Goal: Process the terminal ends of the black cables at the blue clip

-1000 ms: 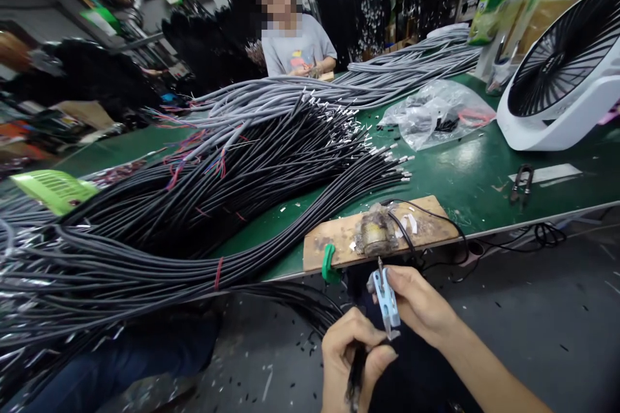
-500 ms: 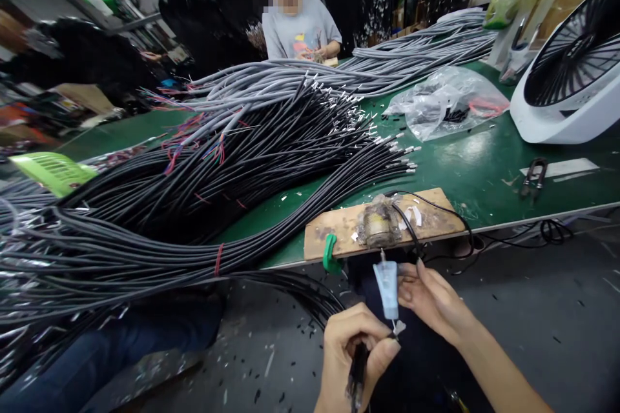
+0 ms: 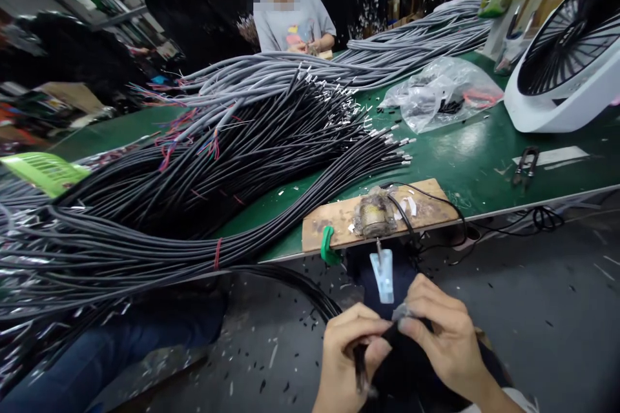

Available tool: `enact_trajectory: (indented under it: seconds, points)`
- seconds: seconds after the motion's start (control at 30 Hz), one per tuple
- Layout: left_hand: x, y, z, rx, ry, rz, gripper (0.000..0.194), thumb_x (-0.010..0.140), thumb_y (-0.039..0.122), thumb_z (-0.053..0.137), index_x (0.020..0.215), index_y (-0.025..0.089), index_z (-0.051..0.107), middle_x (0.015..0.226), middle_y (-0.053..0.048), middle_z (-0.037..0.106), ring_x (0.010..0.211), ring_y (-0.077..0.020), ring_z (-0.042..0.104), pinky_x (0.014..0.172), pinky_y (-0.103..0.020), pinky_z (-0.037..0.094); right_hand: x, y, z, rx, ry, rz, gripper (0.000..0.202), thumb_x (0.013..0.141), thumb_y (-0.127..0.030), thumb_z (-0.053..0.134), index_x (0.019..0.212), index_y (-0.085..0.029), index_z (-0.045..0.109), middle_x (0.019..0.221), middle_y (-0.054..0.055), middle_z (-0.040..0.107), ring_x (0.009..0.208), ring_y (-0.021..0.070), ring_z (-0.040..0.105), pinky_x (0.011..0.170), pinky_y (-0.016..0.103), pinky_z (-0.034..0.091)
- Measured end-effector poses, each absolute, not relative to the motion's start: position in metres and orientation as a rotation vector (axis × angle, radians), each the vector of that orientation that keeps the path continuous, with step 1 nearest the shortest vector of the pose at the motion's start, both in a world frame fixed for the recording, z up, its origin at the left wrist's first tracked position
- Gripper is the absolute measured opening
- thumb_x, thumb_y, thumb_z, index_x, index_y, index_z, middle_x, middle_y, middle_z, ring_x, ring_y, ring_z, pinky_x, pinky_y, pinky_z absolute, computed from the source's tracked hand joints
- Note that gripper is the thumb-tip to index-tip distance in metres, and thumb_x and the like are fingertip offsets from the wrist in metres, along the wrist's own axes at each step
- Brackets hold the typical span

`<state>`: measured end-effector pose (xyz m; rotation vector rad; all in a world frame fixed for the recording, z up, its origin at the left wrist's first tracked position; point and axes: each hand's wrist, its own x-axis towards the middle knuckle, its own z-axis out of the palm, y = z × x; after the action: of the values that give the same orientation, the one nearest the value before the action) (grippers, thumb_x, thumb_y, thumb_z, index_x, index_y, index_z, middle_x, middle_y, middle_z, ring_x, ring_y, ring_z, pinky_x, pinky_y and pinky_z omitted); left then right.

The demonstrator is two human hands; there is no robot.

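Note:
My left hand (image 3: 351, 355) is closed around black cables (image 3: 359, 368), their ends pointing up toward the right. Against it, my right hand (image 3: 448, 339) pinches a small pale greyish piece (image 3: 401, 312) at a cable's tip; whether this is foil, film or shielding I cannot make out. Just above both hands, a light blue plastic clip (image 3: 385, 277) hangs on the thin shaft of a small motor (image 3: 375, 216). Neither hand touches the clip. The motor, wrapped in clear material, is fixed on a wooden board (image 3: 329, 226) at the table edge.
A large bundle of black cables (image 3: 271, 239) with pale tips lies across the green table (image 3: 469, 168), grey cables (image 3: 271, 71) behind it. A green clamp (image 3: 328, 246) grips the board. Snips (image 3: 526, 164), a plastic bag (image 3: 431, 97) and a white fan (image 3: 542, 103) stand right. Opposite sits a co-worker (image 3: 295, 19).
My right hand has moved from beside the blue clip down to the cable end and now pinches there. The clip has turned on its shaft. The view has shifted slightly.

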<state>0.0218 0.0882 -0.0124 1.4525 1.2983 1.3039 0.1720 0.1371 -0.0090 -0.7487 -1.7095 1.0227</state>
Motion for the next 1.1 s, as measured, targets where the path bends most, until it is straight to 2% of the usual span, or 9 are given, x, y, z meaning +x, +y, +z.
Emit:
enact_trajectory:
  seconds: [0.2,0.33,0.4,0.5,0.63,0.8,0.93,1.0,1.1]
  points:
    - [0.035,0.078,-0.027,1.41,1.652,1.282,0.019,0.084,0.031,0.062,0.075,0.015,0.065,0.064,0.0,0.051,0.053,-0.0102,0.048,0.05,-0.019,0.039,0.157,0.126,-0.034,-0.892,-1.473,0.828,0.017,0.084,-0.008,0.055,0.073,-0.019,0.061,0.065,0.001,0.05,0.067,0.0178,0.046,0.065,0.032,0.039]
    - [0.038,0.078,-0.03,1.327,1.666,1.252,0.028,0.089,0.034,0.054,0.071,0.015,0.061,0.064,0.001,0.047,0.048,-0.0083,0.045,0.046,-0.018,0.036,0.146,0.122,-0.035,-0.812,-1.039,1.522,0.022,0.086,-0.028,0.06,0.067,-0.018,0.062,0.066,0.002,0.049,0.066,0.0167,0.046,0.061,0.028,0.04]
    - [0.037,0.08,-0.025,1.319,1.606,1.223,0.032,0.091,0.035,0.051,0.068,0.015,0.06,0.062,0.002,0.044,0.045,-0.007,0.042,0.043,-0.017,0.033,0.143,0.124,-0.033,-0.729,-0.764,1.846,0.025,0.08,-0.036,0.067,0.065,-0.017,0.063,0.064,0.001,0.048,0.063,0.0151,0.045,0.061,0.027,0.041]
    - [0.034,0.082,-0.018,1.348,1.531,1.189,0.036,0.093,0.034,0.048,0.064,0.015,0.058,0.06,0.002,0.042,0.044,-0.007,0.042,0.041,-0.017,0.03,0.143,0.127,-0.032,-0.674,-0.549,2.058,0.027,0.07,-0.04,0.076,0.066,-0.017,0.064,0.063,0.001,0.052,0.061,0.0141,0.046,0.06,0.026,0.041]
    - [0.031,0.084,-0.015,1.364,1.512,1.155,0.04,0.093,0.034,0.046,0.059,0.015,0.056,0.058,0.0,0.044,0.051,-0.0102,0.047,0.046,-0.019,0.033,0.153,0.129,-0.036,-0.736,-0.808,1.893,0.026,0.077,-0.04,0.071,0.068,-0.016,0.065,0.065,0.002,0.053,0.062,0.0142,0.048,0.061,0.026,0.043]
    - [0.03,0.083,-0.017,1.486,1.525,1.079,0.036,0.092,0.028,0.049,0.061,0.014,0.061,0.058,-0.001,0.051,0.05,-0.0099,0.048,0.049,-0.02,0.033,0.169,0.129,-0.037,-0.882,-1.139,1.63,0.019,0.077,-0.031,0.073,0.09,-0.018,0.066,0.081,0.004,0.061,0.074,0.0171,0.059,0.07,0.027,0.05]
    - [0.036,0.083,-0.018,1.613,1.533,1.028,0.03,0.089,0.026,0.054,0.064,0.014,0.062,0.058,-0.001,0.051,0.055,-0.0113,0.05,0.053,-0.021,0.034,0.172,0.134,-0.035,-1.044,-1.215,1.539,0.015,0.083,-0.031,0.067,0.083,-0.018,0.061,0.062,-0.002,0.053,0.056,0.0112,0.051,0.055,0.021,0.044]
    - [0.038,0.083,-0.019,1.625,1.527,1.024,0.032,0.091,0.025,0.051,0.062,0.014,0.06,0.058,-0.001,0.051,0.055,-0.0111,0.05,0.053,-0.021,0.034,0.175,0.14,-0.032,-1.005,-1.206,1.603,0.02,0.083,-0.035,0.067,0.09,-0.017,0.06,0.061,-0.004,0.049,0.056,0.0108,0.048,0.054,0.021,0.042]
    - [0.036,0.082,-0.02,1.612,1.545,1.028,0.038,0.094,0.025,0.045,0.058,0.015,0.055,0.057,-0.001,0.05,0.055,-0.0112,0.05,0.054,-0.021,0.034,0.181,0.149,-0.029,-0.783,-1.317,1.738,0.036,0.074,-0.04,0.074,0.097,-0.016,0.062,0.077,0.001,0.054,0.068,0.014,0.05,0.062,0.025,0.044]
